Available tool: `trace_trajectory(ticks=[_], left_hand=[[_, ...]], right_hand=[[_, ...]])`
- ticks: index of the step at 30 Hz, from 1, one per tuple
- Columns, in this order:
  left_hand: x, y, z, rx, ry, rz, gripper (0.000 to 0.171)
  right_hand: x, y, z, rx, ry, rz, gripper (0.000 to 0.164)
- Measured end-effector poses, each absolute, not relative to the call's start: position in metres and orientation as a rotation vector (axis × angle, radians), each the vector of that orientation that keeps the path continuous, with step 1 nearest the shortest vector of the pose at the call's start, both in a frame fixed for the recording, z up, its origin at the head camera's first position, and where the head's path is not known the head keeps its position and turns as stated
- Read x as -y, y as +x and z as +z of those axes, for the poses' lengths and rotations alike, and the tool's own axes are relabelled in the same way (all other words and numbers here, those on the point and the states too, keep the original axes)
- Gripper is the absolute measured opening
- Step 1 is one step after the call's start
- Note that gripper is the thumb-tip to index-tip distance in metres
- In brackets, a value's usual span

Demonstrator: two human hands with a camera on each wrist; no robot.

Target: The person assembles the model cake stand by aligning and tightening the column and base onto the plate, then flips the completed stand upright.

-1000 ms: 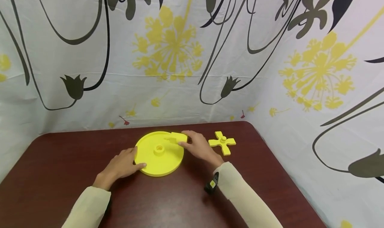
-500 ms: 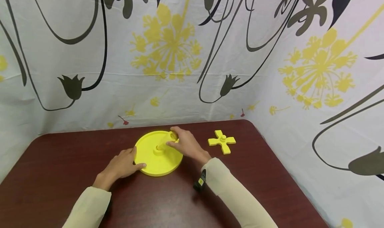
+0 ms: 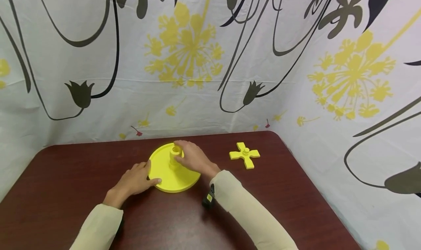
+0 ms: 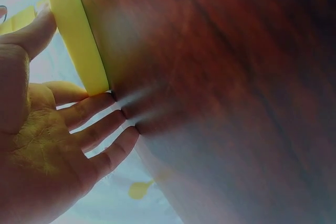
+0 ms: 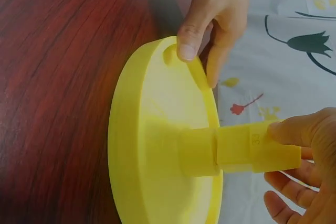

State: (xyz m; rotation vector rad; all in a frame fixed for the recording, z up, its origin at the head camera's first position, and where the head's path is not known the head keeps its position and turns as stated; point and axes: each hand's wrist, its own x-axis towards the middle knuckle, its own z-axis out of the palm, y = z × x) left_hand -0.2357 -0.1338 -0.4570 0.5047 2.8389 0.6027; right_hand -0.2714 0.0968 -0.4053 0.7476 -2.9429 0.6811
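Observation:
A round yellow disc [image 3: 164,177] with a raised rim lies on the table. My left hand [image 3: 133,182] holds its left edge, thumb on the rim and fingers along the side; the left wrist view shows the fingertips reaching down to the tabletop. My right hand [image 3: 194,158] pinches a hollow yellow post [image 5: 257,148] between thumb and fingers. Upright, the post meets the collar [image 5: 199,152] at the disc's centre; how deep it sits inside I cannot tell. A yellow four-armed cross [image 3: 245,155] with a round central stub lies right of the right hand, untouched.
The dark reddish-brown table [image 3: 158,224] ends at the back against a white sheet [image 3: 184,111] printed with flowers. That sheet also runs along the right side. A black band with a small device [image 3: 208,197] is on the right wrist.
My right hand has brought the post leftward from the disc's right rim, tilting it upright over the central collar. The left hand, disc and cross have stayed put.

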Motion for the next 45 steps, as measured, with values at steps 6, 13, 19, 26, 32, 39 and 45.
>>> trace_trajectory(ticks=[6,13,19,26,32,39,45], left_hand=[[0.133,-0.235,-0.456,-2.835,0.497,0.604,0.098],[0.134,-0.236,-0.459,-2.843,0.496,0.606,0.098],[0.135,-0.239,-0.462,-2.851,0.495,0.600,0.097],[0.136,-0.243,-0.462,-2.854,0.486,0.589,0.097],[0.136,-0.243,-0.461,-2.832,0.465,0.589,0.098],[0.135,-0.243,-0.459,-2.823,0.454,0.598,0.099],[0.135,-0.243,-0.459,-2.817,0.448,0.587,0.099]], right_hand=[[-0.088,-0.271,-0.411,2.923,0.622,0.685,0.058],[-0.084,-0.272,-0.420,2.884,0.529,0.752,0.056],[-0.090,-0.276,-0.421,2.930,0.544,1.217,0.075],[-0.093,-0.284,-0.420,2.832,0.696,1.402,0.061],[-0.093,-0.283,-0.422,2.853,0.609,1.362,0.055],[-0.091,-0.282,-0.425,2.846,0.515,1.277,0.056],[-0.086,-0.280,-0.427,2.870,0.450,1.114,0.058]])
